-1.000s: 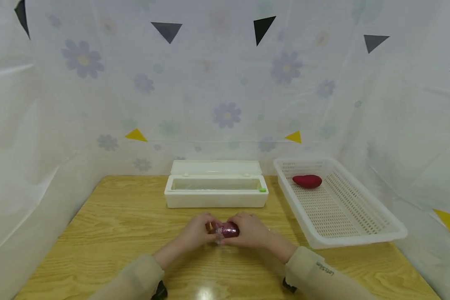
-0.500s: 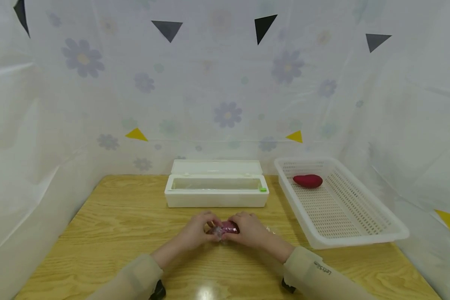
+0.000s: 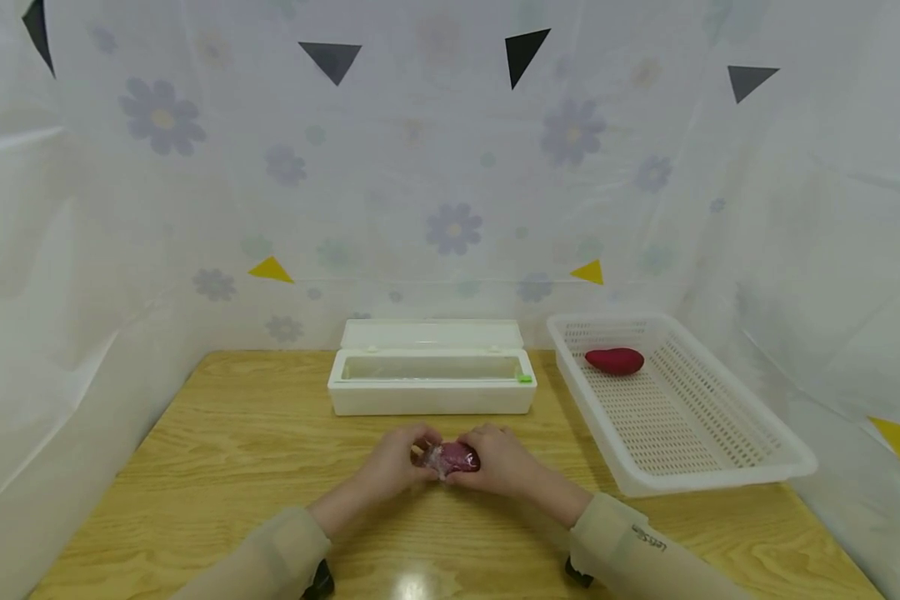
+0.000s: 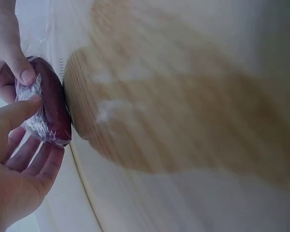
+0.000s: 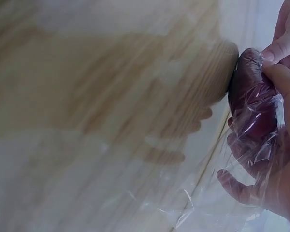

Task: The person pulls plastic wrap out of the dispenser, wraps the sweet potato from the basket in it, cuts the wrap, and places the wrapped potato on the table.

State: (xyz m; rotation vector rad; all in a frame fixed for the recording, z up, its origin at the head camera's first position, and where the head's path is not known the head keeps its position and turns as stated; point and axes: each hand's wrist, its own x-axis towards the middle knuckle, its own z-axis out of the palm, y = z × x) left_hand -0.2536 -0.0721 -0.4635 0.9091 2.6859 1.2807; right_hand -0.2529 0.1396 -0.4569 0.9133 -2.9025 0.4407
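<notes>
A dark red sweet potato (image 3: 459,457), partly covered in clear plastic wrap (image 4: 36,113), lies low over the table between both hands. My left hand (image 3: 399,460) holds its left end, thumb pressing the bunched film and fingers curled behind. My right hand (image 3: 501,461) grips the other end, with its thumb on the near side. In the right wrist view, loose film (image 5: 251,188) trails over the right fingers. The left wrist view shows the sweet potato's underside touching or almost touching the glossy tabletop (image 4: 150,111).
Behind the hands stands a white wrap dispenser (image 3: 432,400), its lid raised, with a green slider (image 3: 525,379) at the right. A white perforated basket (image 3: 720,479) on the right holds another red sweet potato (image 3: 615,362). Patterned sheeting (image 3: 450,167) encloses the table's back and sides.
The sweet potato has turned slightly between the hands, showing more of its wrapped face. Loose film seen beside the right wrist is no longer visible in the head view. Both hands stay nearly in place.
</notes>
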